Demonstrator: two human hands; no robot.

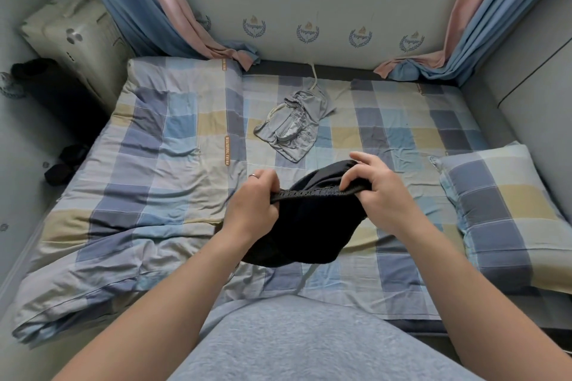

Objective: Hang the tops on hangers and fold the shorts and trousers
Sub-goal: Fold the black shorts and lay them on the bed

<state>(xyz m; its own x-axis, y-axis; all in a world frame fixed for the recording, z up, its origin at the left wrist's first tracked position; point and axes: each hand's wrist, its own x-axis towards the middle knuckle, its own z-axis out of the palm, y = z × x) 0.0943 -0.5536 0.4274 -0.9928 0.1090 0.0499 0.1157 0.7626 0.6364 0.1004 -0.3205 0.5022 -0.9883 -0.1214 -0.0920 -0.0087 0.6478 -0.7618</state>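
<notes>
black shorts (305, 225) held up by elastic waistband, hanging bunched over bed, grey drawstring shorts (294, 125) crumpled farther back

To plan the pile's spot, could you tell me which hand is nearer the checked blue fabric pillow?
Right. The right hand, gripping the black elastic-waisted garment, is left of the pillow; the left hand grips it farther left.

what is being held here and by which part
The dark garment, by its elastic waistband: the left grip holds one end, the right grip the other.
</notes>
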